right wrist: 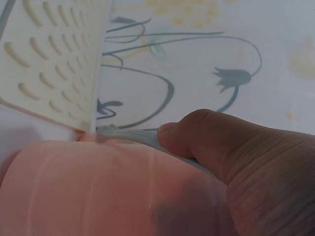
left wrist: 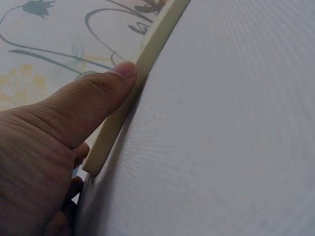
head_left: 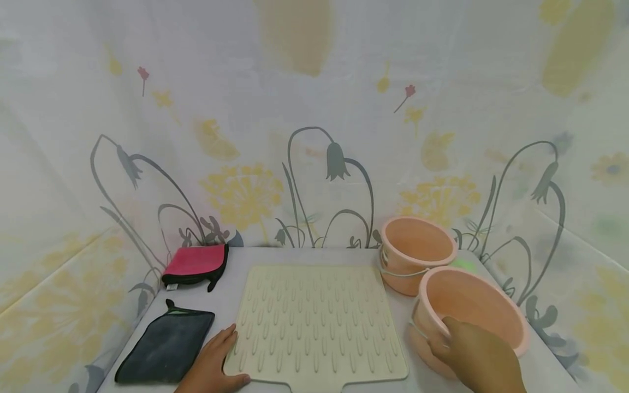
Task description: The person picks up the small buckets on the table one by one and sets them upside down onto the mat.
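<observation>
A cream ribbed board with a short handle (head_left: 314,327) lies flat on the white table. My left hand (head_left: 214,363) touches its near left corner, fingers along the left side and thumb on the front edge. The left wrist view shows that thumb against the board's edge (left wrist: 147,54). At the right stands a peach bucket (head_left: 474,303), tilted. My right hand (head_left: 474,352) grips it at the rim, and in the right wrist view the thumb lies on its pale handle (right wrist: 140,136). Most of the right fingers are hidden.
Behind the held bucket stands a second peach bucket (head_left: 415,245), close against it. To the left of the board lie a red pot holder (head_left: 196,263) with black trim and a dark pot holder (head_left: 167,346). A flower-patterned curtain (head_left: 314,109) surrounds the table.
</observation>
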Motion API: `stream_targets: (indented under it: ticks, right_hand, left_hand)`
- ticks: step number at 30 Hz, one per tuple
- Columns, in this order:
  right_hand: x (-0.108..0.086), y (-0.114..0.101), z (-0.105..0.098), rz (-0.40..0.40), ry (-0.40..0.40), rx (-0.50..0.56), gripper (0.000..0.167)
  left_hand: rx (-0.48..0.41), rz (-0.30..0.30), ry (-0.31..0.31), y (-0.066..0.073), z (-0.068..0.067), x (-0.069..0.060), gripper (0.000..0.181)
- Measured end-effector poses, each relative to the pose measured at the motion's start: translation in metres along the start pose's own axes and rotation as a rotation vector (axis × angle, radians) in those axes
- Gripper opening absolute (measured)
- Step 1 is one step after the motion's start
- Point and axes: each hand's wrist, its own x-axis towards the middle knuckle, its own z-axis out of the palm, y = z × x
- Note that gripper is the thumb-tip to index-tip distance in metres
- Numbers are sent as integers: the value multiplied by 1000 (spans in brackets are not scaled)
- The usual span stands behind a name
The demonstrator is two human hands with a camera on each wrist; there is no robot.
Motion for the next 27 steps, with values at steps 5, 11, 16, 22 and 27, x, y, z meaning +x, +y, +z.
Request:
stream_targets:
  ticks: [5, 11, 16, 22, 27]
  right_hand:
    - [-5, -6, -3, 29, 0, 44, 39]
    - [-10, -14, -9, 26, 16, 79, 39]
    - [-11, -22, -13, 11, 54, 136, 38]
    - [-14, -32, -16, 5, 70, 175, 42]
    - [-16, -40, -16, 30, 53, 253, 41]
  left_hand:
    - [-2, 24, -3, -1, 0, -2, 114]
    - [6, 7, -6, -2, 1, 0, 117]
    - [10, 3, -3, -1, 0, 0, 118]
    - [17, -8, -10, 0, 0, 1, 119]
    - [11, -11, -20, -1, 0, 2, 120]
